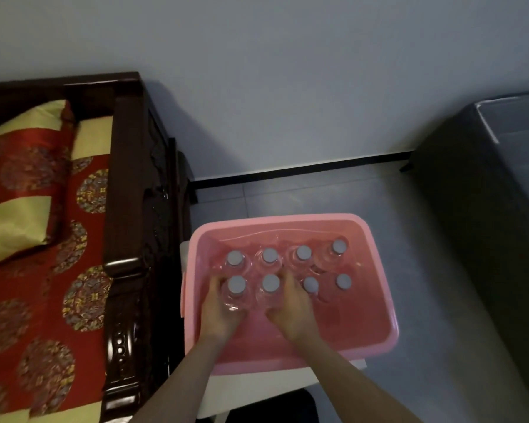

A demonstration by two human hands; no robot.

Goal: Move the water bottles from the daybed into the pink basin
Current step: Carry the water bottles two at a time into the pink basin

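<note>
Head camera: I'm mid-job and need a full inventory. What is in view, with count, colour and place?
water bottles: eight, clear with pale grey caps, upright in two rows of four inside the basin
pink basin: one, pink, on a white stand beside the daybed
white stand: one, white, under the basin
daybed: one, dark carved wood, left side
bedcover: one, red with gold roundels, on the daybed
cushion: one, red and gold, far end of the daybed
dark unit: one, dark grey, right edge; cannot tell what it is
left hand: grips the near-left bottle in the basin
right hand: grips the bottle beside it
</note>
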